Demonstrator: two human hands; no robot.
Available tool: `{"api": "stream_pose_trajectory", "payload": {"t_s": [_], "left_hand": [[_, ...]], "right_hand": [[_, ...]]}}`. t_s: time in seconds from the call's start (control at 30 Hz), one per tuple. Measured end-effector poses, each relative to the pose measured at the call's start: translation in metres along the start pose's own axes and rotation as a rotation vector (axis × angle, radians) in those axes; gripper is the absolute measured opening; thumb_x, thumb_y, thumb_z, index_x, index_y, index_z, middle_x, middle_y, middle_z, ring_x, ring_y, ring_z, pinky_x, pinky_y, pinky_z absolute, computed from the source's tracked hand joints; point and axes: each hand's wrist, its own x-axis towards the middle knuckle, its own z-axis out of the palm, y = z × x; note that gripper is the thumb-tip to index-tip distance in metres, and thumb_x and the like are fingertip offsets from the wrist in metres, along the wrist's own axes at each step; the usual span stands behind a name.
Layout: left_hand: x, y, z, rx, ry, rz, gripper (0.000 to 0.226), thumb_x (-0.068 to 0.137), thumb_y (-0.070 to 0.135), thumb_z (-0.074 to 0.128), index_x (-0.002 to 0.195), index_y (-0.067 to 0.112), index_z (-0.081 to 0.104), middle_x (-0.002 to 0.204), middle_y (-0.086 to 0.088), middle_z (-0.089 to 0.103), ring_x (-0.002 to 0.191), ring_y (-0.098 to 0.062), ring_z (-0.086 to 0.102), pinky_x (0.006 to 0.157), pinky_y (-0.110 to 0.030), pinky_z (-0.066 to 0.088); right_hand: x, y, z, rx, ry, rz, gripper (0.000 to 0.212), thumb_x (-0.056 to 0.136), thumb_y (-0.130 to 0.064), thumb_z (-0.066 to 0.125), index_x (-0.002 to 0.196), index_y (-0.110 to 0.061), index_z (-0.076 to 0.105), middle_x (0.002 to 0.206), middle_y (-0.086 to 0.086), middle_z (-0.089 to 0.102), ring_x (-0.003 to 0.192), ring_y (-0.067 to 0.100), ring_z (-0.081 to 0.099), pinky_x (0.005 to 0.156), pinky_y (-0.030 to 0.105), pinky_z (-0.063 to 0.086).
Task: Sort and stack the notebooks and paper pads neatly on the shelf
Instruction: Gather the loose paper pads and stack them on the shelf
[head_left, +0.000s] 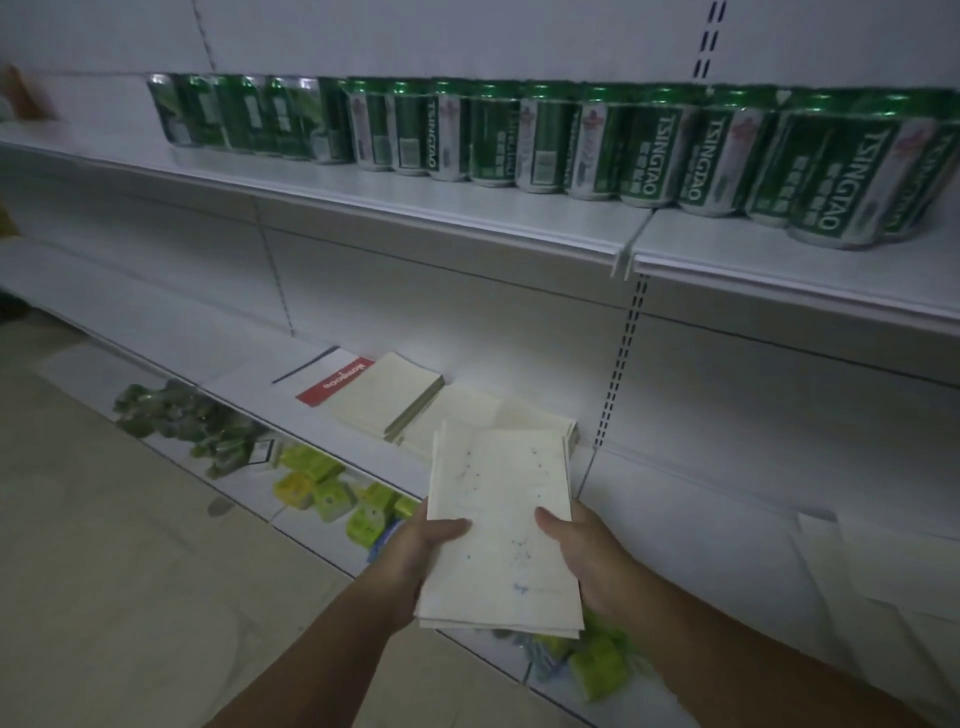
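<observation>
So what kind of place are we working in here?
Most likely a shop aisle: white slotted retail shelving, a long row of green beer cans above, and small green packets stocked on the bottom shelf.

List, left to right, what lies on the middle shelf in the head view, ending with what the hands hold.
White pad with a dark edge → red-covered notebook → cream pad stack → flatter cream pads → paper pad held by the left hand and right hand.
</observation>
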Motion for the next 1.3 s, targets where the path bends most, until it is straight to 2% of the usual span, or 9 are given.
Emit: {"api": "stream_pose_trajectory", "payload": {"t_s": [0.17,0.3,0.43,0.53,0.63,0.77,0.9,1.07,1.3], "left_hand": [[0.031,0.016,-0.034,0.142,-0.081,-0.077,0.047,0.075,0.020,0.074,0.120,0.015,0.060,0.111,-0.012,0.071,0.100,-0.033,0.067,0.083,-0.047,0.055],[0.071,0.007,-0.042,0.347,0.065,-0.180,0.043,0.093,0.036,0.056,0.125,0.008,0.057,0.114,-0.010,0.067,0.104,-0.031,0.063,0.096,-0.050,0.049],[0.116,-0.001,-0.045,0.575,0.254,-0.180,0.033,0.098,0.013,0.040,0.124,-0.004,0.052,0.125,-0.019,0.056,0.119,-0.028,0.054,0.102,-0.034,0.040],[0.163,-0.005,-0.045,1.160,0.026,0.140,0.016,0.076,0.005,0.057,0.078,-0.006,0.068,0.085,-0.020,0.064,0.090,-0.015,0.068,0.084,-0.019,0.044],[0.200,0.007,-0.054,0.769,0.088,-0.161,0.020,0.091,0.007,0.048,0.100,0.000,0.064,0.097,-0.012,0.062,0.110,-0.027,0.058,0.091,-0.030,0.044],[0.242,0.017,-0.056,0.740,0.248,-0.064,0.030,0.097,0.023,0.047,0.073,0.014,0.062,0.085,-0.013,0.064,0.083,-0.029,0.061,0.077,-0.037,0.052],[0.273,0.032,-0.055,0.859,0.183,-0.037,0.030,0.095,0.027,0.051,0.096,0.005,0.071,0.090,-0.016,0.069,0.080,-0.032,0.066,0.071,-0.034,0.055],[0.311,0.037,-0.046,0.977,0.120,-0.033,0.033,0.094,0.027,0.053,0.063,0.016,0.060,0.076,-0.012,0.065,0.071,-0.030,0.065,0.082,-0.040,0.058],[0.337,0.026,-0.050,1.317,0.015,-0.032,0.042,0.098,0.032,0.039,0.113,0.003,0.066,0.107,-0.019,0.069,0.098,-0.033,0.066,0.092,-0.038,0.051]], "right_hand": [[0.018,0.005,0.029,0.017,0.178,-0.016,0.024,0.095,-0.014,0.056,0.118,-0.017,0.058,0.112,0.006,0.066,0.104,0.028,0.061,0.100,0.048,0.045],[0.041,0.010,0.027,0.021,0.279,0.027,0.032,0.094,-0.011,0.056,0.127,-0.010,0.054,0.118,0.013,0.064,0.108,0.031,0.060,0.100,0.049,0.045],[0.089,0.029,0.023,0.074,0.340,0.073,0.035,0.092,-0.017,0.060,0.126,-0.010,0.054,0.121,0.012,0.062,0.109,0.032,0.059,0.101,0.052,0.043],[0.126,0.035,0.028,0.105,0.362,0.092,0.036,0.092,-0.015,0.060,0.126,-0.008,0.055,0.122,0.013,0.061,0.111,0.032,0.058,0.103,0.052,0.041],[0.156,0.024,0.035,0.116,0.424,0.138,0.037,0.078,-0.018,0.064,0.113,-0.006,0.059,0.108,0.016,0.063,0.099,0.033,0.060,0.091,0.043,0.049],[0.191,0.005,0.028,-0.011,0.493,0.145,0.033,0.060,-0.015,0.055,0.091,-0.004,0.061,0.084,0.015,0.059,0.066,0.024,0.052,0.063,0.028,0.039],[0.215,-0.003,0.017,-0.089,0.560,0.080,0.027,0.078,0.007,0.054,0.100,0.000,0.069,0.099,0.026,0.067,0.075,0.026,0.057,0.069,0.033,0.045],[0.241,0.004,0.008,-0.146,0.661,0.059,0.037,0.080,0.007,0.051,0.110,-0.006,0.067,0.106,0.018,0.067,0.084,0.025,0.060,0.075,0.032,0.050],[0.261,0.026,0.009,-0.449,0.630,0.053,0.053,0.080,-0.003,0.048,0.131,-0.016,0.050,0.118,0.003,0.062,0.099,0.022,0.059,0.079,0.024,0.046]]}}
